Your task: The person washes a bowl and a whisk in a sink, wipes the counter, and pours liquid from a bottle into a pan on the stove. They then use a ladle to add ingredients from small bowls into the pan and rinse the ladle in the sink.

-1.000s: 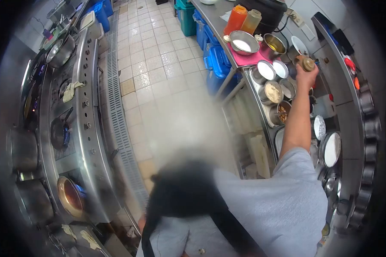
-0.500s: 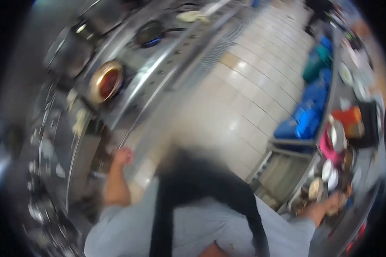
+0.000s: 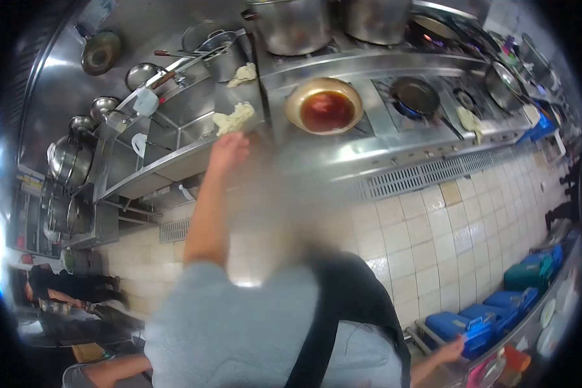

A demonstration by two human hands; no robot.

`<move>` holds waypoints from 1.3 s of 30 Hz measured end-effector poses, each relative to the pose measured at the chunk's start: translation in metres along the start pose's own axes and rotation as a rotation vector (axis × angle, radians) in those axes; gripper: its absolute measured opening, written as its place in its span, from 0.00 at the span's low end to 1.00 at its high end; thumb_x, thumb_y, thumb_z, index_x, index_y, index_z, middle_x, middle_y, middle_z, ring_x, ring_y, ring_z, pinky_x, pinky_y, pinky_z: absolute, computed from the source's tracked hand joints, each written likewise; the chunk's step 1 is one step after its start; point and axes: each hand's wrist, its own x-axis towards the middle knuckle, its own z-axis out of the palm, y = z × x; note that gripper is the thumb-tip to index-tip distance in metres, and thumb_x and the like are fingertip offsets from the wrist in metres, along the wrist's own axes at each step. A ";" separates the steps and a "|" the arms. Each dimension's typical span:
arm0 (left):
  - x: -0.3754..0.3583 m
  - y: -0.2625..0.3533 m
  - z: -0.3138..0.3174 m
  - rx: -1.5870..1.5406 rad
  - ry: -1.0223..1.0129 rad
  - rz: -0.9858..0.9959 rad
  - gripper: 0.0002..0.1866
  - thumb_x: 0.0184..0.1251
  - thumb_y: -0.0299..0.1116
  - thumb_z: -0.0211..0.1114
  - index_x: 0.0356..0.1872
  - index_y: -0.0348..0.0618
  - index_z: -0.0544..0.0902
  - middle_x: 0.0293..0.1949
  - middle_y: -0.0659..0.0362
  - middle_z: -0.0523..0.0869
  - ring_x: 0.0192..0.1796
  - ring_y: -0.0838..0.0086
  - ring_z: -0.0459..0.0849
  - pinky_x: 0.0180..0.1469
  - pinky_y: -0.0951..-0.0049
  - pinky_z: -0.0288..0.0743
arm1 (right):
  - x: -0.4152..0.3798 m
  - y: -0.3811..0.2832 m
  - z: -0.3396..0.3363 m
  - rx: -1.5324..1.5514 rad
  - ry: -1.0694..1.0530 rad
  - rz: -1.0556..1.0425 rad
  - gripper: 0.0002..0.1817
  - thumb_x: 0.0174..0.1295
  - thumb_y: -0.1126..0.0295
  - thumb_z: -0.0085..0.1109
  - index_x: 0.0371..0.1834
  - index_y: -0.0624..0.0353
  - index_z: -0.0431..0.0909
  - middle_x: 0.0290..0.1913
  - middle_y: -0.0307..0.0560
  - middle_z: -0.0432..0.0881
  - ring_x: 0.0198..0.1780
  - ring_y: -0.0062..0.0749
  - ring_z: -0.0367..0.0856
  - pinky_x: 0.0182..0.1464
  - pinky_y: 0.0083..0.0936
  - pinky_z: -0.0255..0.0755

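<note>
My left hand (image 3: 230,152) reaches forward to the front edge of the steel counter. Its fingers are loosely bent and apart, right below a crumpled pale cloth (image 3: 234,119). To the right of it, a wide golden pan (image 3: 295,108) of reddish-brown liquid (image 3: 329,111) stands on the stove. My right hand (image 3: 448,350) is low at the right, beside blue lidded bins (image 3: 459,328); its fingers are smeared by motion, and I cannot tell whether they hold anything.
A dark frying pan (image 3: 415,97) sits over a blue flame, its handle toward the front. Large pots (image 3: 291,29) line the back. Another cloth (image 3: 470,121) lies at the stove's front edge. A person in dark clothes (image 3: 71,284) is at left; someone's forearm (image 3: 118,370) shows bottom left.
The view has swung left toward the stove. My left hand has come up to the cloth at the counter edge. My right hand has moved away from the crowded right-hand counter.
</note>
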 end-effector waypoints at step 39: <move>0.030 0.037 0.033 -0.017 -0.087 0.510 0.21 0.73 0.47 0.54 0.46 0.34 0.74 0.25 0.59 0.74 0.23 0.77 0.70 0.24 0.74 0.65 | -0.271 -0.200 0.032 -0.520 -0.469 0.566 0.16 0.62 0.60 0.60 0.43 0.63 0.81 0.41 0.55 0.84 0.37 0.41 0.83 0.44 0.34 0.75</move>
